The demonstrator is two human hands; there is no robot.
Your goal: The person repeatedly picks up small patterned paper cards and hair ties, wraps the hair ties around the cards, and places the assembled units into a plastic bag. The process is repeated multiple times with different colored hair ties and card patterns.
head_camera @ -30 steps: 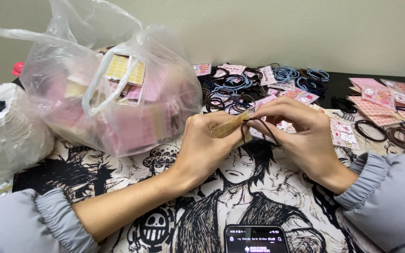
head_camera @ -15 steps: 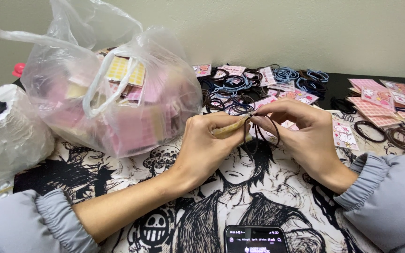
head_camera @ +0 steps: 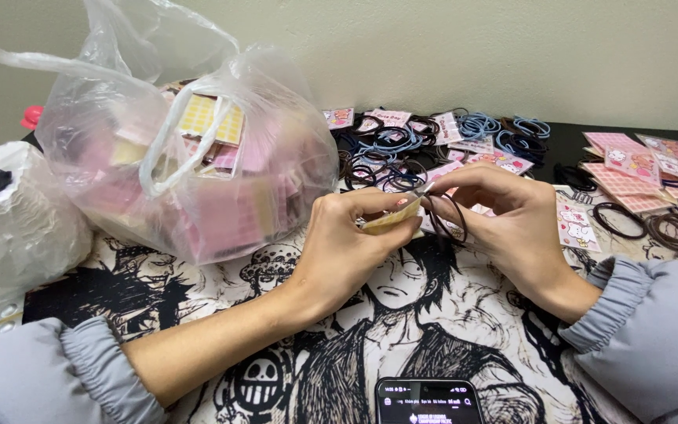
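I see the clear plastic bag full of pink and yellow cards unmoved on the desk, while my left hand still pinches a yellowish card and my right hand has stretched what looks like a dark hair tie lower.

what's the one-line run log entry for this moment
left hand: pinches small card | right hand: holds dark hair tie at card | nearby: plastic bag of cards, phone
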